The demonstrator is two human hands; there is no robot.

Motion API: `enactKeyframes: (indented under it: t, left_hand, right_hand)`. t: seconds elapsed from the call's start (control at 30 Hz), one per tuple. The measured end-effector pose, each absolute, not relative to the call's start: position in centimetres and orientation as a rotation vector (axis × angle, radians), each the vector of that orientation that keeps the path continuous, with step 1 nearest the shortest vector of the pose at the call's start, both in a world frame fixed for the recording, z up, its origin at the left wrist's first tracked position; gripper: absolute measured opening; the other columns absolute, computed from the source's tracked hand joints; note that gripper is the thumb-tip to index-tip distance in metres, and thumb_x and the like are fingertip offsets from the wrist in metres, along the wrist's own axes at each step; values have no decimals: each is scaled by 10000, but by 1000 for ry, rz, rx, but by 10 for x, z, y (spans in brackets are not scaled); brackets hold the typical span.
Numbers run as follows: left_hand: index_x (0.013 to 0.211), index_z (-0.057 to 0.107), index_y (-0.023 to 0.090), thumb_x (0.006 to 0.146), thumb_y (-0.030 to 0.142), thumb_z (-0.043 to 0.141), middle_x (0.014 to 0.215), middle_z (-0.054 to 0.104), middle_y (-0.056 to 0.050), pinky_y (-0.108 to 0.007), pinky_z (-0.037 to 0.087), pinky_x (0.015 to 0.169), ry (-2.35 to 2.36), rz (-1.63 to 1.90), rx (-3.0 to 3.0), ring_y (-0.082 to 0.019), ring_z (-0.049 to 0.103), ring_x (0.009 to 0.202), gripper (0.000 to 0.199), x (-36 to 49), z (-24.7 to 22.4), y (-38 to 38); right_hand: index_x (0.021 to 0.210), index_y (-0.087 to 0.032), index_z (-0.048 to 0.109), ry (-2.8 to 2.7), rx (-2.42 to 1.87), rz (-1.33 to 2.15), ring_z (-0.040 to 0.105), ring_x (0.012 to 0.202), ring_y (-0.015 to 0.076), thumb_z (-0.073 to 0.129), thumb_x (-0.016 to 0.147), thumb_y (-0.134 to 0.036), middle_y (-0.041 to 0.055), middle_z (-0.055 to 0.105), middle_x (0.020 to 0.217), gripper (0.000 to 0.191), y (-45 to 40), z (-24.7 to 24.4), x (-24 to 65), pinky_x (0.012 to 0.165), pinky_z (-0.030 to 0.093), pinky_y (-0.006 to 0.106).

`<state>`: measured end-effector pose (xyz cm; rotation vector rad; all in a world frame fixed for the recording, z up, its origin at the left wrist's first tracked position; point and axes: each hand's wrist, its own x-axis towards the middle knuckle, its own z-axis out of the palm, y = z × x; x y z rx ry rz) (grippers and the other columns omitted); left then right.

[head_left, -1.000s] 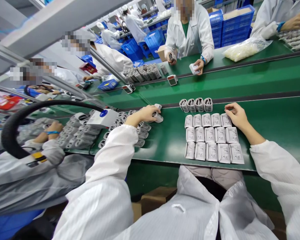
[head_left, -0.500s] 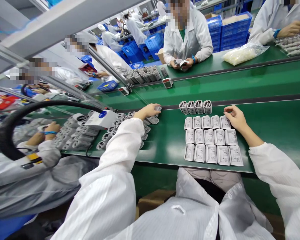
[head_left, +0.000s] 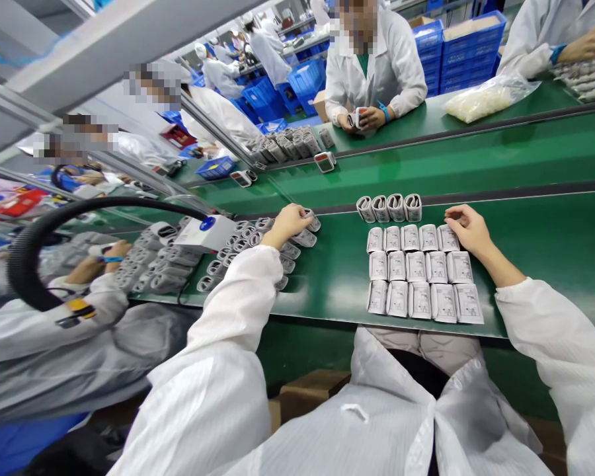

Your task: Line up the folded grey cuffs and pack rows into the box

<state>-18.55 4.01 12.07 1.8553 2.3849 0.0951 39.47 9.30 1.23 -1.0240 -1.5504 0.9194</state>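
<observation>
My left hand [head_left: 291, 223] reaches to the left-hand group and has its fingers closed on a rolled grey wrist cuff [head_left: 313, 221] at that group's far right corner. Another rolled cuff [head_left: 305, 238] lies just below it. My right hand [head_left: 470, 231] rests at the right end of a neat block of printed cuffs [head_left: 415, 267]. Its fingers are loosely bent and apart, holding nothing, with the fingertips beside the end cuff [head_left: 447, 238] of the back row. Behind the block, several cuffs [head_left: 395, 208] stand on edge in a row, their rolled ends showing.
A white box with a blue disc [head_left: 207, 228] and a black hose [head_left: 17, 254] stand left. A neighbour's hand [head_left: 118, 253] is beyond them. Across the raised green ledge, a co-worker [head_left: 377, 73] holds a small device. A display unit [head_left: 324, 161] sits on the ledge.
My left hand has shifted slightly down and left, and its fingers now close round the corner cuff. My right hand stays almost in place. The co-worker opposite has turned the device in their hands.
</observation>
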Motion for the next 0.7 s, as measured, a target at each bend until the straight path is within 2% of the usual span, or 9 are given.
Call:
enactKeyframes:
  t: [0.07,0.13,0.2,0.27,0.33,0.43,0.53,0.6,0.7]
  left_hand:
    - [955,736,193,926,532,688,1217,822,-193,-498,541,1154,2458,-13,1808,-368,719,1222,344,-180,126,33]
    - [910,736,205,931,606,721,1156,837,-194,-609,506,1189,2516,-197,1743,-439,738,1233,401,-171,135,27]
    - [907,732,197,928,660,750,1219,836,-226,-723,446,1224,2559,-256,1765,-515,705,1312,464,-157,148,18]
    - [999,731,190,949,627,757,1394,797,-241,-746,420,1254,2603,-27,1936,-534,631,1440,441,-136,157,8]
    - [1114,720,197,1022,567,692,1443,775,-211,-668,452,1267,2488,339,2088,-467,632,1454,382,-106,157,-2]
    - [1139,703,204,1066,546,620,1201,812,-131,-468,588,1055,2097,658,2005,-297,750,1082,359,-55,134,-11]
    - [1361,709,181,1021,605,678,1254,813,-122,-405,590,878,1757,636,1856,-204,696,825,544,-15,93,-9]
    - [1354,745,181,1008,619,699,1259,804,-126,-408,576,903,1640,687,1895,-206,681,868,560,0,67,-4]
    - [1129,766,209,1027,655,702,1071,773,-75,-383,541,891,1573,886,1887,-219,673,937,462,6,40,2]
  right_hand:
    - [1102,-277,800,-1553,-1022,921,821,1081,320,851,833,-426,96,852,1139,311,92,14,394,915,704,498]
    - [1101,-276,795,-1549,-1017,924,820,1086,320,848,836,-417,96,847,1139,305,91,15,393,916,703,495]
    - [1094,-279,790,-1544,-1017,931,817,1083,321,842,841,-413,95,842,1135,291,89,17,391,916,701,496]
    - [1087,-283,787,-1552,-1018,929,812,1078,321,830,852,-404,96,838,1137,268,86,19,390,911,693,497]
    - [1076,-287,788,-1587,-1024,893,797,1046,314,811,867,-389,95,833,1136,234,83,23,391,881,674,490]
    - [1014,-287,786,-1749,-1027,750,739,918,285,777,889,-366,83,810,1060,148,80,30,395,822,620,477]
    - [852,-278,716,-1944,-1040,619,676,849,265,761,900,-361,68,748,917,106,78,36,401,805,563,465]
    - [763,-273,630,-1992,-1107,604,633,797,248,756,918,-372,55,693,825,223,77,38,404,761,519,445]
    - [728,-270,560,-1982,-1203,596,569,725,222,747,948,-378,39,640,755,308,76,39,405,715,467,425]
